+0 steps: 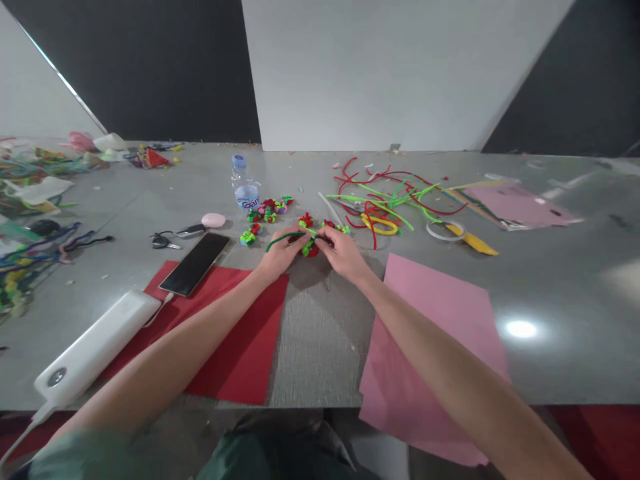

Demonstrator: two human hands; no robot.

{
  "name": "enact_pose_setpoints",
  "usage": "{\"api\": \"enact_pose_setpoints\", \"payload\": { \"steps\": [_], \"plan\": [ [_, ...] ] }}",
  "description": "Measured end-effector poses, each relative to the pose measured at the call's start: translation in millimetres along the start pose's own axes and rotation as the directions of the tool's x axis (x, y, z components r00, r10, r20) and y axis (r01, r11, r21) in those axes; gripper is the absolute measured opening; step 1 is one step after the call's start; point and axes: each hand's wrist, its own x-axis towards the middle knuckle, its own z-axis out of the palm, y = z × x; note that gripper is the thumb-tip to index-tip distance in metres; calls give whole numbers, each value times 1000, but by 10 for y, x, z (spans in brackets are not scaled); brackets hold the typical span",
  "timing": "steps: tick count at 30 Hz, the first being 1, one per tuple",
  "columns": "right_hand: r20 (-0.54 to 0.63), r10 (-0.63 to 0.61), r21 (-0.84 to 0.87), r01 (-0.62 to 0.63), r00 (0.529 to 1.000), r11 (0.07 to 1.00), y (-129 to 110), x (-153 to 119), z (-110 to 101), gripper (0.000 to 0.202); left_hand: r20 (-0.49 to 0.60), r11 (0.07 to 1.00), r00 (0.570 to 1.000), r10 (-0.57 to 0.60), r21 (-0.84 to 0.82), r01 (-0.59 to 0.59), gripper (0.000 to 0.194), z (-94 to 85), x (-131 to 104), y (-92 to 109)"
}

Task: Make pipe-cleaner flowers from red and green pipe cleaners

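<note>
Together, two hands (281, 256) (345, 254) pinch one red-and-green fuzzy piece (310, 250), with one bottle (245, 187) beyond.

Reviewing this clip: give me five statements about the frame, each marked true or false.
1. The left hand and right hand meet at a small red-and-green piece. True.
2. The phone lies on the pink paper. False: the phone overlaps the red paper.
3. The bottle stands upright. True.
4. Its cap is red. False: the cap is blue.
5. The tape roll lies to the right of the hands. True.
</note>
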Motion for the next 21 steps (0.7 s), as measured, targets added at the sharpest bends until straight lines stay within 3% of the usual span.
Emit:
{"api": "enact_pose_setpoints", "payload": {
  "steps": [4, 9, 12, 21],
  "plan": [
    [-24, 24, 46, -23, 999, 999, 13, -29, 81, 19, -37, 994, 995, -94, -59, 92, 26, -14, -32, 13],
    [-23, 38, 73, -36, 999, 997, 65, -23, 139, 23, -13, 989, 991, -130, -67, 128, 35, -33, -68, -17],
    [-54, 33, 70, -29, 998, 997, 77, -8, 132, 24, -60, 988, 986, -153, -38, 151, 39, -40, -74, -49],
    [-25, 51, 111, -48, 998, 993, 41, -6, 128, 24, -109, 992, 990, -91, 72, 99, 50, -58, -22, -82]
  ]
}}
